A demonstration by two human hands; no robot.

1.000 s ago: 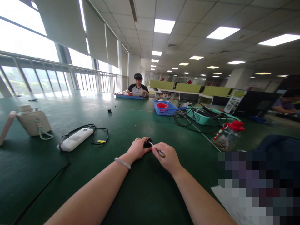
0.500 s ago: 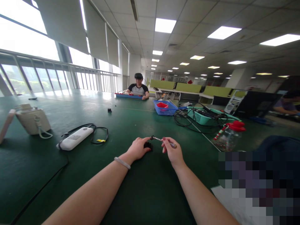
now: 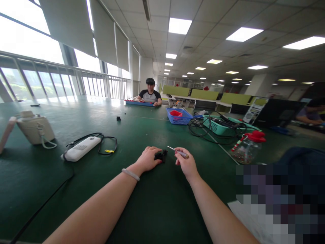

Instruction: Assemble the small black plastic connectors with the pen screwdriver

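Now | frame centre: screwdriver (image 3: pixel 183 155) drawn off black part (image 3: pixel 158 156), tool work apparently interrupted | screwdriver pinched by closed right hand (image 3: pixel 189 165) | part held within half-curled left hand (image 3: pixel 148 159)

You are getting daylight from washed-out windows (image 3: pixel 22 44) on your left, which is throwing glare across the far table (image 3: pixel 86 105). Ceiling lights (image 3: pixel 180 26) are glowing overhead, the view is stretching toward its edges, and the small black part (image 3: pixel 158 156) is perhaps losing detail to dimness.
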